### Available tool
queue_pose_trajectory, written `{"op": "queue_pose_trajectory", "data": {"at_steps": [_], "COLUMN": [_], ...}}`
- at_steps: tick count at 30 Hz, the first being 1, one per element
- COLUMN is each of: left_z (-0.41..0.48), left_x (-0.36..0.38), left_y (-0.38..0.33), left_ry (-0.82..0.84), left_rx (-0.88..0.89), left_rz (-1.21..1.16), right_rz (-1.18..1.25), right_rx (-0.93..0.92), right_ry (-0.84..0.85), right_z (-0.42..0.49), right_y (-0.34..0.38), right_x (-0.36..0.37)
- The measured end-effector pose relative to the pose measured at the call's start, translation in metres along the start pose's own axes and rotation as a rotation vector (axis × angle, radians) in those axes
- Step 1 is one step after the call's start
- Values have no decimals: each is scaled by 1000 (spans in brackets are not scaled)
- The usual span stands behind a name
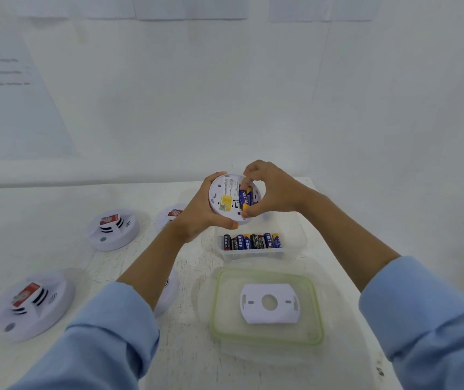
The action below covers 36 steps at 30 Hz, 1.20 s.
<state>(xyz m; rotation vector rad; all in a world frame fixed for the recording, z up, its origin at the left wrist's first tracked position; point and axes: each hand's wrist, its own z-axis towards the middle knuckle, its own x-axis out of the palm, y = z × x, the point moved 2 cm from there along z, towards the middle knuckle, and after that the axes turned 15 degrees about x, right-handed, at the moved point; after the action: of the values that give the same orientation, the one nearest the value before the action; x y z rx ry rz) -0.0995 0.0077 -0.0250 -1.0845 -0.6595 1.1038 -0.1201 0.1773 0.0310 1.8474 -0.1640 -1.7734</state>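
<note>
Centre of frame, just above the middle: my left hand [197, 216] grips a round white smoke detector [223, 197], back side facing me, held up off the table [191, 347]. Fingers wrap behind it, thumb curls round the lower rim. Yellow sticker and printed text show on its back. My right hand [274, 192] is curled over the detector's right half and pinches a blue-and-yellow battery [245, 197], fingertips at its top end, thumb at its bottom end. The battery sits in the detector's compartment; can't tell if it is fully seated.

Just below the hands: a clear container [295, 235] on the table with a row of spare batteries [253, 241] lying side by side, mixed blue, black and yellow. Lower centre-right: a green-rimmed clear lid [216, 305] lying flat, with a white mounting plate [270, 313] on it, round hole in the middle.

Left side: second detector [114, 230] at mid-left and third detector [32, 305] at lower left, both face up with red labels. A fourth detector [172, 213] peeks out behind my left wrist, and a fifth detector [170, 291] is mostly hidden under my left forearm. Both arms in light blue sleeves [422, 311]. Upper left: a blurred paper sheet [14, 94] on the wall, text unreadable.
</note>
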Motion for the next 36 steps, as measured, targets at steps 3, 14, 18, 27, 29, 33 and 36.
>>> {"op": "queue_pose_trajectory", "data": {"at_steps": [3,14,18,27,29,33,36], "left_z": [0,-2,-2,1,2,3,2], "left_x": [-1,-8,-6,1,2,1,3], "left_y": [-1,2,4,2,1,1,0], "left_ry": [-4,-5,8,-11,-22,-48,-51], "left_rx": [2,8,7,30,37,50,50], "left_rz": [4,38,45,38,25,27,9], "right_rz": [72,-407,-470,105,134,169,149], "right_rx": [14,289,300,152,168,193,198], "right_ry": [14,231,264,-120,-133,-221,-232], "right_z": [-1,-14,-17,-18,-17,-18,-14], "right_y": [0,-38,-45,-3,2,6,6], "right_x": [-2,-2,11,-1,8,13,13]}}
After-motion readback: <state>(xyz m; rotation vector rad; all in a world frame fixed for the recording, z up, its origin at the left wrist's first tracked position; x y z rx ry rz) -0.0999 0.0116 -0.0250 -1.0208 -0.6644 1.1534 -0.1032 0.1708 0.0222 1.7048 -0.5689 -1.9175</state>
